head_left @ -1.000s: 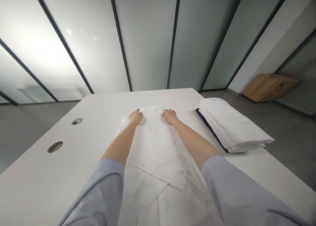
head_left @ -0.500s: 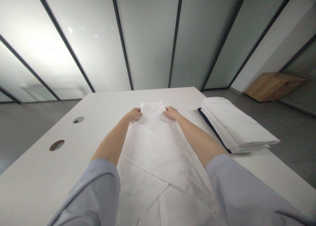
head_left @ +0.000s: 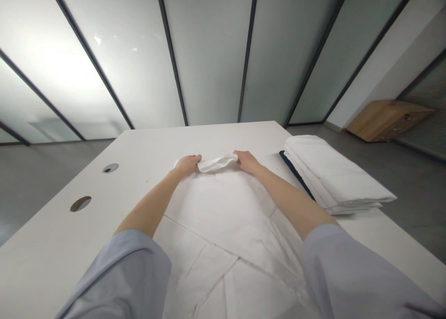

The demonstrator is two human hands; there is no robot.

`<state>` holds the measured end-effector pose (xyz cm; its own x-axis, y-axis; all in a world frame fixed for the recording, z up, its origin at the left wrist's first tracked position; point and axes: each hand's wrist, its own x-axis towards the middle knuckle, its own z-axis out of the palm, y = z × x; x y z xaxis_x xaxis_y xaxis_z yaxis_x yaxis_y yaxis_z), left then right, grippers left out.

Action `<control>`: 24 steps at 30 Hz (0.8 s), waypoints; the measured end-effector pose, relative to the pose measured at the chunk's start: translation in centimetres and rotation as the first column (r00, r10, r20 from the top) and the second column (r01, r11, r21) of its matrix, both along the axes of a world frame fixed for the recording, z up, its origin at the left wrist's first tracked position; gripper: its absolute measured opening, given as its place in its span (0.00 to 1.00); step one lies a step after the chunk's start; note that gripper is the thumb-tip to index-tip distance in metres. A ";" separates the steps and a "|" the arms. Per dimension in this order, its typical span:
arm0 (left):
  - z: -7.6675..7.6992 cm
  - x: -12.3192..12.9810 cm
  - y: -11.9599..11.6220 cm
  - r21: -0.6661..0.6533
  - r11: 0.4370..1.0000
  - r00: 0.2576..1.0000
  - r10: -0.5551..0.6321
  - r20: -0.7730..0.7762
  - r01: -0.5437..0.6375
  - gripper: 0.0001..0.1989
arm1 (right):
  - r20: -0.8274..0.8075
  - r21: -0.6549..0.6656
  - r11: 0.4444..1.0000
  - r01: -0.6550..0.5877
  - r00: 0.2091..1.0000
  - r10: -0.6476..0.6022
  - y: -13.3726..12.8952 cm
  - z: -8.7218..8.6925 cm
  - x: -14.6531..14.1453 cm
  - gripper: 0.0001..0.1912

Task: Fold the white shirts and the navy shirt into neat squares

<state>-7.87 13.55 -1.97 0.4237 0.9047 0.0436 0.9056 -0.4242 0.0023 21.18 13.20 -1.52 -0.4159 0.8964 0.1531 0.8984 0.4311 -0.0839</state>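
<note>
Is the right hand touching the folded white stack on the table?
Apart. The head view shows the right hand on the gathered edge of the white cloth, with tabletop visible between it and the folded white stack.

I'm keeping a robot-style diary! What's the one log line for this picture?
left hand: pinching white cloth edge | right hand: pinching same edge | nearby: stack of folded white cloths | surface: white table

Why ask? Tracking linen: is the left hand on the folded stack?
No, the left hand is on the sheet's bunched edge, not the folded stack.

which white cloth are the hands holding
The spread-out white cloth, held at its far edge by left hand and right hand; the folded stack sits untouched.
</note>
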 end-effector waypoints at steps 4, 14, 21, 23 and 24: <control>-0.1 0.1 -0.5 0.026 0.999 0.996 -0.037 -0.085 0.039 0.16 | 0.074 0.008 0.999 -0.038 0.997 0.037 -0.4 -0.4 0.0 0.14; 0.4 1.8 -2.1 0.155 0.981 0.986 0.096 0.135 -0.116 0.16 | -0.099 0.081 0.995 0.051 0.994 -0.043 -1.2 -0.7 -0.1 0.19; -1.3 6.8 -4.3 0.019 0.985 0.982 0.170 0.084 -0.172 0.31 | -0.030 -0.021 0.999 0.044 0.999 -0.044 -2.9 -2.1 -4.2 0.31; -2.1 7.3 -4.8 -0.043 0.980 0.978 0.196 0.068 -0.193 0.34 | 0.029 -0.081 0.995 0.054 0.998 -0.051 -3.2 -2.9 -4.4 0.33; -2.4 7.4 -5.0 -0.067 0.977 0.976 0.208 0.065 -0.203 0.35 | 0.044 -0.104 0.993 0.055 0.998 -0.051 -3.2 -3.3 -4.2 0.34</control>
<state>-0.48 8.59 -4.40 0.2262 0.9740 0.0101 0.9699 -0.2261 0.0902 16.98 10.00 -4.83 -0.3715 0.9276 0.0402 0.9233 0.3736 -0.0885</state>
